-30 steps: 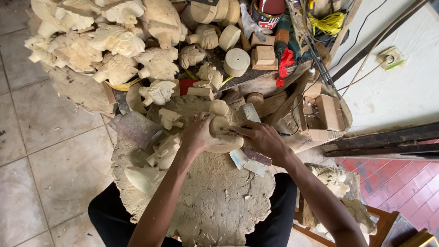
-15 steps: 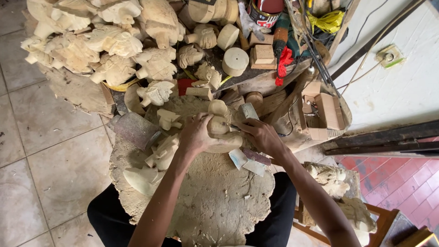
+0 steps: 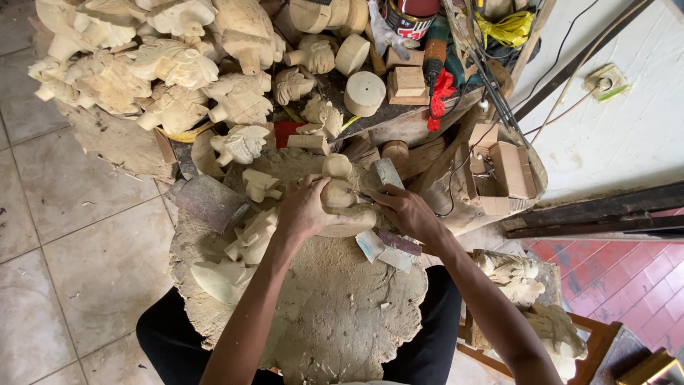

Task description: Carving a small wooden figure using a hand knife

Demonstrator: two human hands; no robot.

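Note:
My left hand (image 3: 303, 210) grips a pale wooden carving (image 3: 340, 194) and steadies it on a big round wood block (image 3: 335, 314) that rests across my lap. My right hand (image 3: 405, 208) is closed on a small thin carving tool (image 3: 358, 192) whose tip touches the carving's right side. Most of the tool is hidden in my fist. Half-carved pale wooden pieces (image 3: 251, 229) lie just left of my left hand on the block.
A heap of rough pale carvings (image 3: 164, 64) fills the upper left. Round wooden blanks (image 3: 364, 93), small blocks, a red tin (image 3: 408, 18) and tools lie beyond. Sandpaper scraps (image 3: 388, 249) lie beside my right wrist. A finished carving (image 3: 509, 274) stands at right. Tiled floor (image 3: 71, 235) lies left.
Both hands stay on the carving with only small shifts. My right hand has moved slightly along the carving with the tool.

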